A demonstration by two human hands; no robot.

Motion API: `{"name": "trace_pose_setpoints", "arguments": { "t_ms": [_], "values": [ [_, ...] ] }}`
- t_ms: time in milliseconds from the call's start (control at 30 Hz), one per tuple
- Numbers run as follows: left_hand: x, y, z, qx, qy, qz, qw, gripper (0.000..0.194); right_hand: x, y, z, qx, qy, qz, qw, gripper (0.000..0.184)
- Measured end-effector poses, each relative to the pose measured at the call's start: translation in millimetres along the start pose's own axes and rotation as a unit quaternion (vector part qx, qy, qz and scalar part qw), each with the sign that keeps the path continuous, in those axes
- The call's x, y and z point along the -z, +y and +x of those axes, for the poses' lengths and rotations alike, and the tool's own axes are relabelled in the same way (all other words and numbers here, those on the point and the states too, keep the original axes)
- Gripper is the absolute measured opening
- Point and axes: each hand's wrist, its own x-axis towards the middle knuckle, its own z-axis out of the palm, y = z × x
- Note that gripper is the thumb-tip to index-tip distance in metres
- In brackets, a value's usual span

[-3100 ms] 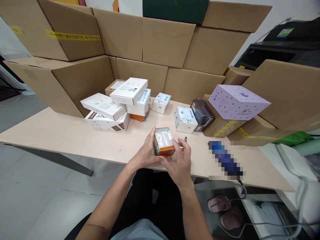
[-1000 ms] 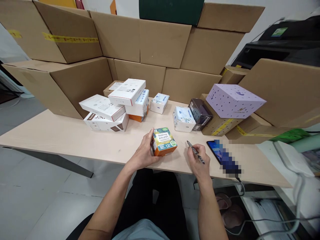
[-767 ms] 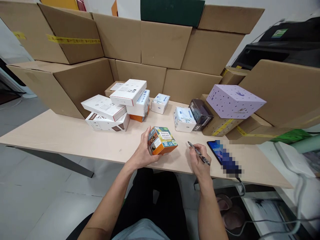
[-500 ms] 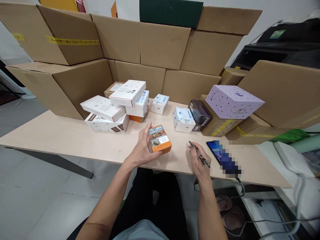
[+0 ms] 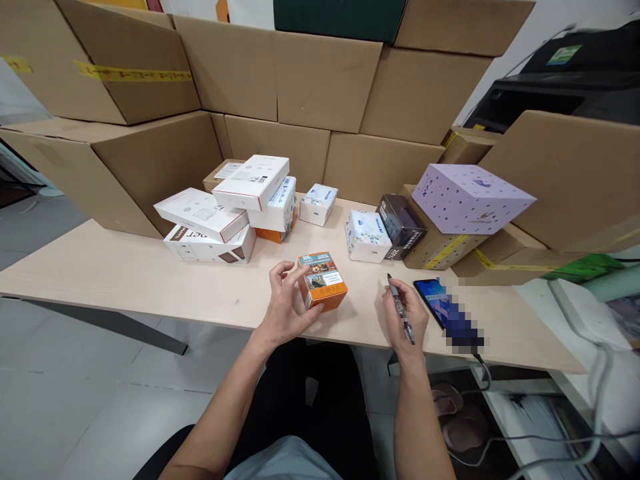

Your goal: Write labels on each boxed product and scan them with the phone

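Note:
A small orange box (image 5: 324, 285) with a blue and picture-printed top sits near the table's front edge. My left hand (image 5: 286, 303) holds it from the left, its index finger on the top's left edge and the thumb at the lower front corner. The other fingers curl beside the box. To the right, my right hand (image 5: 406, 319) is closed round a pen (image 5: 400, 308), whose narrow end points up and away from me. A lit phone (image 5: 434, 300) lies just right of that hand, partly blurred out, with a cable at its near end.
White flat boxes (image 5: 200, 212) are piled at the back left. Two small white patterned packs (image 5: 319, 203) stand farther back, one beside a dark box (image 5: 400, 223). A lilac dotted box (image 5: 473, 197) rests on cardboard at right. Large cardboard panels (image 5: 325, 80) wall the table's back.
My left index finger has moved from behind the orange box onto its top edge, and the box has turned slightly. The pen stands steeper in my right hand. The view has shifted a little.

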Motion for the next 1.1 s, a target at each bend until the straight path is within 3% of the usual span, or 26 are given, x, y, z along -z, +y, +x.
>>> {"name": "trace_pose_setpoints", "arguments": {
  "t_ms": [100,233,433,633,1100],
  "values": [
    [-3.8,5,-3,-0.080,0.064,0.058,0.993,0.057,-6,-5,1,-0.046,0.021,0.099,0.994,0.031],
    [-20.5,16,-6,-0.158,0.137,0.114,0.971,0.039,-17,-24,4,-0.041,0.057,0.236,0.969,0.027],
    [-37.5,23,-1,-0.162,0.145,0.195,0.957,0.031,-39,-60,8,-0.012,0.026,0.335,0.942,0.023],
    [-34.1,19,0,-0.166,0.118,0.172,0.964,0.029,-61,-61,8,-0.001,-0.061,0.295,0.953,0.028],
    [-35.2,15,-2,-0.147,0.092,0.143,0.974,0.033,-65,-58,6,0.100,-0.106,0.151,0.978,0.022]
  ]
}}
